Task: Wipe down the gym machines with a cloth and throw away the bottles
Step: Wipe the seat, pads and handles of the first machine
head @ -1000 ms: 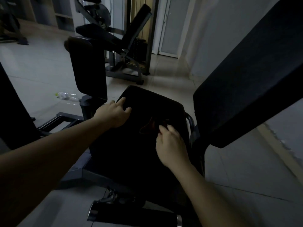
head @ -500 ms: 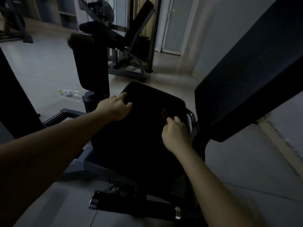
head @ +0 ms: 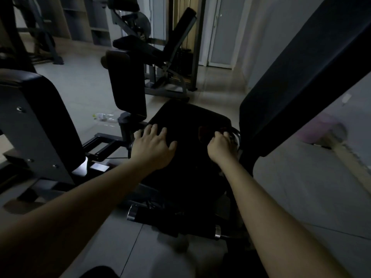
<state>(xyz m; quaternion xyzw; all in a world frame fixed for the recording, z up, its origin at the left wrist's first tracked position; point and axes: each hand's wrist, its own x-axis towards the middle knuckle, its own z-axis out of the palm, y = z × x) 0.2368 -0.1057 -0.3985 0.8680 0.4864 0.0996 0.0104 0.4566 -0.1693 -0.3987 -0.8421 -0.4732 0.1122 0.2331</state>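
Note:
A black padded seat point(head: 186, 125) of a gym machine lies in front of me in dim light. My left hand point(head: 153, 146) rests flat on the seat's left side, fingers spread. At the seat's right edge, beside a metal handle, my right hand point(head: 220, 147) grips a dark reddish cloth point(head: 204, 131) with curled fingers. A clear plastic bottle point(head: 104, 117) lies on the floor tiles to the left, beyond the machine's frame.
The machine's sloped black backrest point(head: 301, 77) rises at the right. An upright pad point(head: 128, 85) stands behind the seat, another pad point(head: 40, 117) sits at the left. A second machine point(head: 160, 49) stands at the back. A roller bar point(head: 172, 219) lies below the seat.
My right hand has slid the cloth toward the seat's right edge near the metal handle. My left hand's fingers have spread flat on the seat. The view has shifted.

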